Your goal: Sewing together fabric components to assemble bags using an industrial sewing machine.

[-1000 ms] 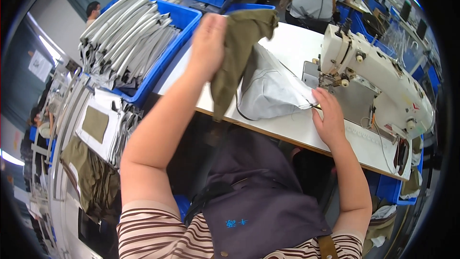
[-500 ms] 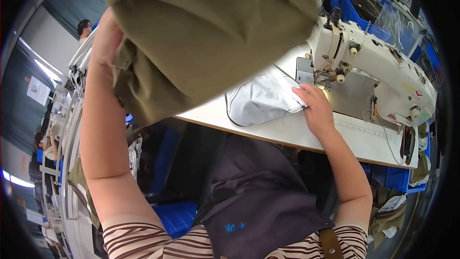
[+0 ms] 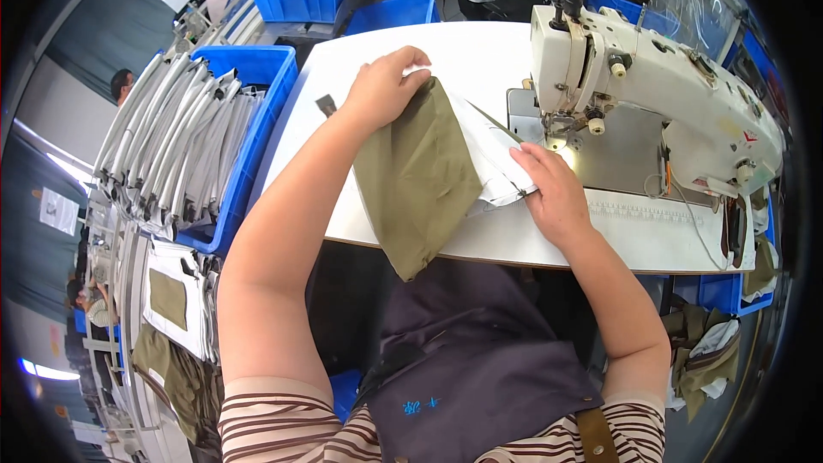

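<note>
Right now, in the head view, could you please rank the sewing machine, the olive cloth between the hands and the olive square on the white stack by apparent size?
1. Sewing machine
2. Olive cloth
3. Olive square

Cloth (image 3: pixel 420 171), clock centre: plain olive. Sewing machine (image 3: pixel 660 86), 2 o'clock: off-white. Sleeve (image 3: pixel 274 420), 7 o'clock: cream, brown stripes.

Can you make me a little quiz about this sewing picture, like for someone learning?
1. Which is nearer the bulky white sewing machine: the left hand or the right hand?
2. True or false: the olive-green fabric piece reaches past the near edge of the smooth white tabletop.
3. What colour is the rectangular plastic bin beside the left arm?

Key: 1. The right hand. 2. True. 3. Blue.
</note>
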`<action>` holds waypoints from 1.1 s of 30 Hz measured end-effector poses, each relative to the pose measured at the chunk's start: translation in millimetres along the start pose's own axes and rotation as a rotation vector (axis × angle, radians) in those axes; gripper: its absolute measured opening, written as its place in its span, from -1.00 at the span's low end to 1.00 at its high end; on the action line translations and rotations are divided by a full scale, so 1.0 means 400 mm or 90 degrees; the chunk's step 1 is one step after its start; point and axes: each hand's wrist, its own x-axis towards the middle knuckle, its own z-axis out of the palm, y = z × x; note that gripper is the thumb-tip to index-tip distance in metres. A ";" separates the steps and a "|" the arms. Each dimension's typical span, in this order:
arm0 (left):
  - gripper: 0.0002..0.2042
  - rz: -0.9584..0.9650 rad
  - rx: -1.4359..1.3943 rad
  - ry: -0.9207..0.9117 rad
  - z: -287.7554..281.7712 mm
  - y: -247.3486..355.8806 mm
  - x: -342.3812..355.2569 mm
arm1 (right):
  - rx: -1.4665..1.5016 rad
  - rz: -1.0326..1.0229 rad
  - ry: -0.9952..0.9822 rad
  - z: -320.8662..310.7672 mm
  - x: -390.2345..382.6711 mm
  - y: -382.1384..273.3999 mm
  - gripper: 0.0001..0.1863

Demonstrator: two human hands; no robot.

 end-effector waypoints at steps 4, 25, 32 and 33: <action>-0.69 0.112 -0.014 -0.014 -0.049 0.101 -0.106 | -0.045 0.027 0.037 -0.043 -0.016 -0.028 -0.35; -0.67 0.263 -0.035 0.042 0.001 0.055 -0.248 | 0.917 0.640 0.059 0.007 0.017 -0.125 -0.74; -0.70 0.137 0.014 0.234 0.145 0.065 -0.389 | 0.962 0.656 0.068 -0.001 0.042 -0.175 -0.72; -0.75 0.170 0.028 0.277 0.153 0.064 -0.386 | 0.959 0.651 0.085 -0.001 0.044 -0.181 -0.70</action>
